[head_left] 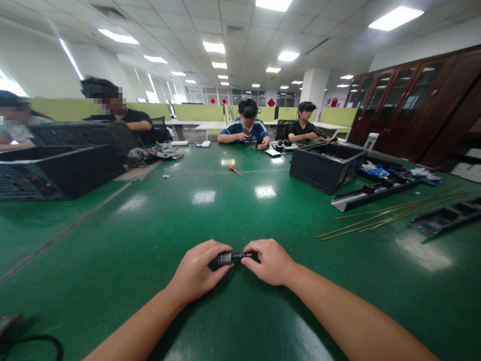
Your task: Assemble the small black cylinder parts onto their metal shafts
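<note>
Just above the green table, a small dark metal cylinder with a thin shaft [226, 258] lies level between my two hands. My left hand [197, 268] is closed around the thick cylindrical end, with thumb and fingers on either side. The fingers of my right hand [268, 263] pinch the black thin end of the shaft. Part of each end is hidden by my fingers, and I cannot make out its exact kind.
Ahead lies an orange-handled screwdriver [233, 169]. Black computer cases stand at left [71, 173] and right [325, 168]. Thin brass-coloured rods [379, 218] and dark metal rails [379, 193] lie at right. A black cable [41, 338] is near left. Several people sit around the table.
</note>
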{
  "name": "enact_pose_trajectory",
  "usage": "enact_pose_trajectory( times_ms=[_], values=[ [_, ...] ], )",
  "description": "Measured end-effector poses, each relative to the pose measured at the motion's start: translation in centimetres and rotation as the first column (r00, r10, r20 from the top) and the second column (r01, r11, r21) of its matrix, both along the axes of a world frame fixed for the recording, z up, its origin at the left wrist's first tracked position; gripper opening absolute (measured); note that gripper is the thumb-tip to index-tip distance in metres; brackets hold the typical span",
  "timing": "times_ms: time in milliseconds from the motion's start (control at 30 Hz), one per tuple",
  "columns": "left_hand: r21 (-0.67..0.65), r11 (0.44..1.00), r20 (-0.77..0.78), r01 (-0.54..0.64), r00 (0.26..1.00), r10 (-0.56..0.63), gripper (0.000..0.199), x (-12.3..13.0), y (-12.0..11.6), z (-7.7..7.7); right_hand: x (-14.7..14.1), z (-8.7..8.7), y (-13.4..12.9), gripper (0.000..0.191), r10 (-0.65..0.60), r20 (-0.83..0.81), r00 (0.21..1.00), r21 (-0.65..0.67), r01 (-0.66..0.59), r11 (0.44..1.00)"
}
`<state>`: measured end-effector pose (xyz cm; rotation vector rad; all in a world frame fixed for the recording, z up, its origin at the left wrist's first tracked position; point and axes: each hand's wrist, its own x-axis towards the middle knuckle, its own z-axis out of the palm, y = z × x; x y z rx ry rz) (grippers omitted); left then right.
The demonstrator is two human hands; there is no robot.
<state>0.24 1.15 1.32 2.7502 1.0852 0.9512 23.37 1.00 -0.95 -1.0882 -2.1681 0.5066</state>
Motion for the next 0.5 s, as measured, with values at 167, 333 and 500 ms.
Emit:
enact_pose_trajectory(
  times_ms=[167,333,500],
  values=[
    [0.007,1.000,0.005,-0.006,1.000,0.006,0.022,-0.28,0.21,-0.19,0.14,0.03,0.01,0.015,-0.028,0.017,0.999,0.012,0.028,1.000],
    [0.018,0.999,0.015,-0.033,0.999,0.032,0.023,-0.49,0.42,-0.41,0.25,-0.06,0.14,0.015,-0.053,0.005,0.999,0.019,0.053,0.998],
    [0.012,0.999,0.023,-0.042,0.999,0.042,0.024,-0.50,0.43,-0.44,0.36,-0.05,0.22,0.016,-0.069,0.006,0.998,0.013,0.069,0.998]
  ],
)
